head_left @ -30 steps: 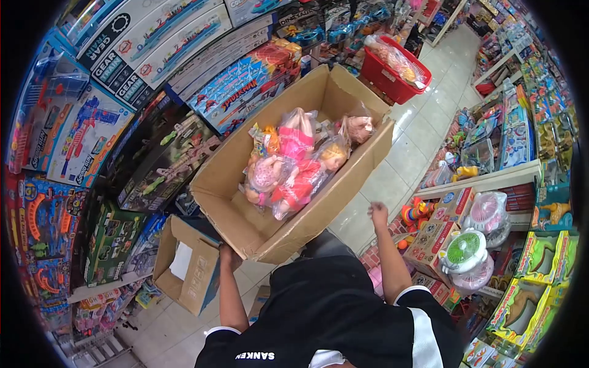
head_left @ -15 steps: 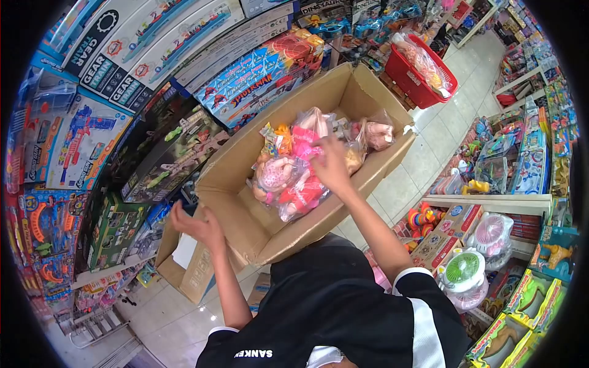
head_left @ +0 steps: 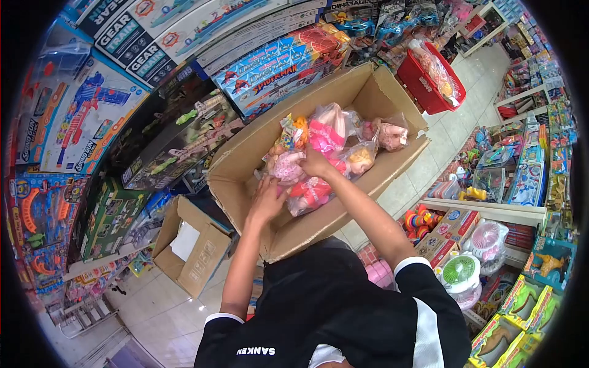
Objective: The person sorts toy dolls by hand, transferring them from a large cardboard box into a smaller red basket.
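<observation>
A large cardboard box (head_left: 245, 156) holds several dolls in clear plastic bags. My left hand (head_left: 267, 199) is at the box's near left part, with thumb and fingers apart at the edge of a bagged doll (head_left: 286, 167) in light pink clothing. On that doll's other side, my right hand (head_left: 316, 164) has its fingers bent against the bag; its fingertips are partly hidden. Below the hands lies a bagged doll in red and pink (head_left: 307, 195). Farther in are a bright pink bagged doll (head_left: 328, 132) and an orange-haired toy (head_left: 299, 129).
A smaller open carton (head_left: 199, 270) stands on the floor to the left. Boxed toys such as a Spider-Man set (head_left: 276, 70) line the shelf behind. A red basket (head_left: 423, 86) is at the far right, and toy fans (head_left: 460, 272) sit on the right shelf.
My left hand has moved from outside the box to the light pink doll. My right hand has shifted left to the same doll. The view has turned slightly.
</observation>
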Available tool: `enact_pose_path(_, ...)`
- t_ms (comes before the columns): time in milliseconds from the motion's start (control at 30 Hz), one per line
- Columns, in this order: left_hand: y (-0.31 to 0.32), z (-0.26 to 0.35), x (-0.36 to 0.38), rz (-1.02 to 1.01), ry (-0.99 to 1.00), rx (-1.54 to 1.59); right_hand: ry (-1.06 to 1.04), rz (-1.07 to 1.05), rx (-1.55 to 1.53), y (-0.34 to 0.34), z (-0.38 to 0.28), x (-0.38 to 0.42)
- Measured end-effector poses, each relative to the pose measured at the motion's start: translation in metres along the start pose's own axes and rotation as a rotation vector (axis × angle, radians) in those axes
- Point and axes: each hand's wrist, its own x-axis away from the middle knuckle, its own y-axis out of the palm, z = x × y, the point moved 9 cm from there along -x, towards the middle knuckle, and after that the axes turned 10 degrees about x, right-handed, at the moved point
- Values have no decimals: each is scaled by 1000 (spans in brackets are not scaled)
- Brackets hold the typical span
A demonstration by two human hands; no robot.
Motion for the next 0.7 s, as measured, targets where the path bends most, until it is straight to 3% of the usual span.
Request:
enact_pose_path(33, -2, -8, 0, 49, -53, 61, -69, 110, -11, -5, -7, 4)
enact_pose_path(100, -9, -16, 6, 86, -103, 127, -87, 128, -11, -13, -16, 16)
enact_pose_path(167, -1, -23, 15, -85, -335, 749, -178, 232, -67, -25, -30, 29)
enact_pose_path(300, -14, -44, 24, -23, -210, 803, -305, 360, -257, -61, -81, 97)
enact_pose_path(367, -25, -16, 46, -179, -354, 1078, -355, 267, -376, -68, -99, 126)
enact_pose_path(467, -37, 6, 54, -311, -236, 1221, -517, 265, -538, -70, -111, 162)
enact_pose_path(600, -47, 30, 72, -357, -171, 1398, -616, 100, -493, -60, -136, 201)
enact_pose_path(700, -62, 44, 82, -216, 12, 1533, -659, -60, -450, -41, -150, 216)
